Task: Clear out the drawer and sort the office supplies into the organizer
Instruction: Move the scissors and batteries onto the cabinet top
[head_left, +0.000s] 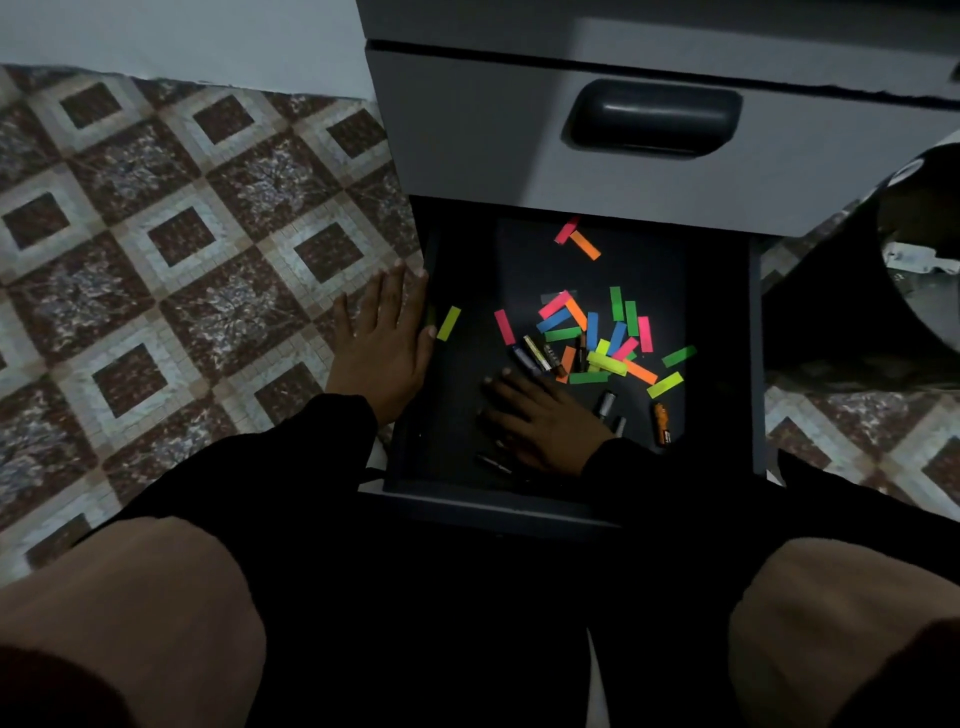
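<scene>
Floor: patterned tiles (182, 244) are surrounding a grey cabinet (519, 156).
Drawer: bottom drawer (457, 467) is standing open, holding scattered coloured paper strips (597, 332) and batteries (540, 358).
Left hand (382, 343): lying flat with straight fingers on the drawer's left edge.
Right hand (540, 415): resting inside the drawer, fingers spread, its grip holding nothing visible.

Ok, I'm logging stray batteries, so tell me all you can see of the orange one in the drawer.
The orange battery is a small cylinder with a darker band at its near end and unreadable print. It lies flat on the dark floor of the open drawer, near the right wall, lengthwise front to back. Nothing touches it; the right hand rests to its left, apart.
</scene>
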